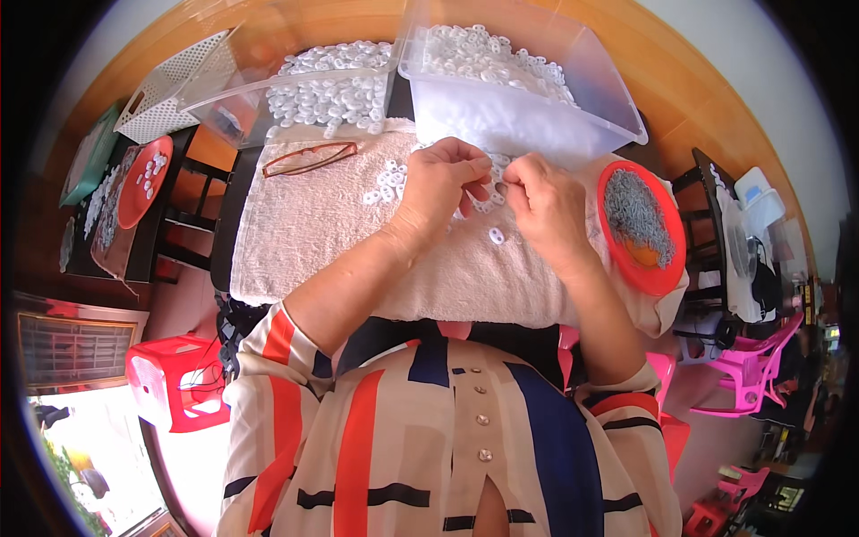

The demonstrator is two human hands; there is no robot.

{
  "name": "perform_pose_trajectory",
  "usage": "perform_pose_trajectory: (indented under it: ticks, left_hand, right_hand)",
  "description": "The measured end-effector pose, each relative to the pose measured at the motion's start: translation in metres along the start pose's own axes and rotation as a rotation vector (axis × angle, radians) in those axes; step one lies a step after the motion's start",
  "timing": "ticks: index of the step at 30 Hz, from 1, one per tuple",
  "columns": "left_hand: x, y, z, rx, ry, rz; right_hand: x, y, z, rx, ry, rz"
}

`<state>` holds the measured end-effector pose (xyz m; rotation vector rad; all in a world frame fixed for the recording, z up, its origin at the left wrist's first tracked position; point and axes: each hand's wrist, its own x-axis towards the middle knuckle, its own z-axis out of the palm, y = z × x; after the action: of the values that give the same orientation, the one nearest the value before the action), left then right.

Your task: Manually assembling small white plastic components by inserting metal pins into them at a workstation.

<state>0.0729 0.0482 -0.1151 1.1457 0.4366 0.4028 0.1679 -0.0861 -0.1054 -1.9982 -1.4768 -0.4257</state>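
My left hand (441, 183) is raised over the towel-covered table, its thumb and fingertips pinched together; what they hold, if anything, is too small to make out. Just to its right, my right hand (548, 199) is also closed in a pinch, and its fingertips hide whatever is in them. The two hands are apart. Under and beside them lie small white oval plastic pieces with holes (390, 183), some partly hidden by the hands. A single white oval piece (497, 235) rests on the pinkish towel (313, 242) below the gap between my hands.
A clear bin (528, 116) of white pieces stands at the back, beside another clear bin (242, 125) holding white oval parts. Red-framed glasses (310, 159) lie on the towel. At right is a red bowl (667, 277) of small grey metal parts. A red stool (152, 385) stands left.
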Motion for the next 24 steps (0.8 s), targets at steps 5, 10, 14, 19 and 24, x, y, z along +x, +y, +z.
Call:
perform_pose_trajectory:
  ticks: [5,10,14,19,24]
  left_hand:
    - [0.002,-0.002,-0.001,-0.051,-0.038,0.007]
    - [-0.001,-0.002,0.003,-0.052,-0.032,0.018]
    - [-0.001,-0.003,0.001,-0.083,-0.011,0.056]
    - [-0.001,-0.001,0.005,-0.100,0.013,0.018]
    - [0.002,-0.002,0.001,-0.130,-0.009,-0.049]
  right_hand:
    - [0.006,-0.006,0.009,0.198,0.026,0.189]
    - [0.008,0.000,0.008,0.783,-0.116,0.567]
    - [0.012,-0.012,0.003,0.988,-0.128,0.659]
    - [0.009,-0.011,0.012,0.830,0.010,0.550]
    - [0.011,-0.010,0.011,0.927,-0.023,0.680]
